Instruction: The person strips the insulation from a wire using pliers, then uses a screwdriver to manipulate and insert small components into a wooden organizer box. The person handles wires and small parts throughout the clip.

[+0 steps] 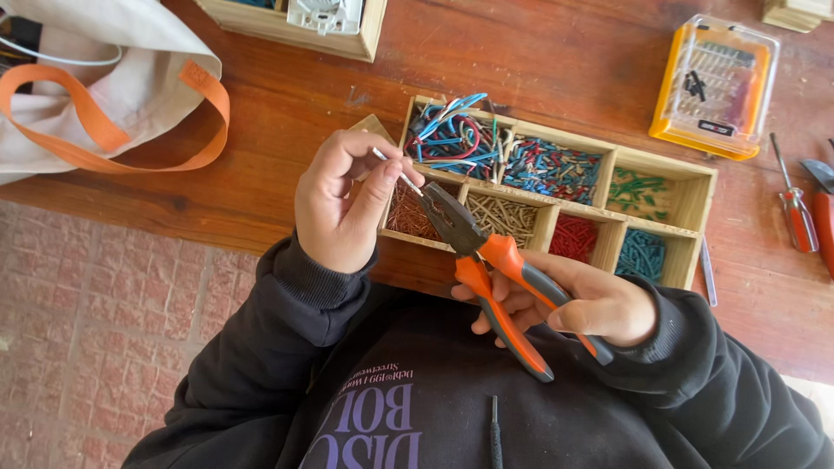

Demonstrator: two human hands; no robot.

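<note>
1. Head view, the hands: the left hand [337, 204] pinches a short, thin white-sheathed wire [395, 171] between thumb and forefinger, its grip closed tight on the wire. The right hand [591, 304] is wrapped around the orange-and-grey handles of a pair of steel combination pliers [486, 269], its grip clamped on them. The dark pliers head meets the lower end of the wire just above the tray (whether the jaws are biting or only touching it is too small to tell).

2. Head view, what looks done: the pale wooden tray with several compartments [695, 187] on the reddish wooden worktop [539, 61] is already well stocked. One compartment holds loose blue, red and white wire offcuts [452, 139], others hold short coloured sleeve pieces in blue-red mix, green, red and teal, and two hold bare strands, copper-coloured [408, 213] and pale [508, 213]. I judge that many wires have already been cut and sorted.

3. Head view, what looks left: the wire in hand is held over the tray and not yet dropped in, and the tangle of longer offcuts remains.

4. Head view, around: a yellow clear-lidded bit case [714, 87], a red-handled screwdriver [795, 208] and a cream cloth bag with orange straps [113, 87] lie well apart from the hands.
</note>
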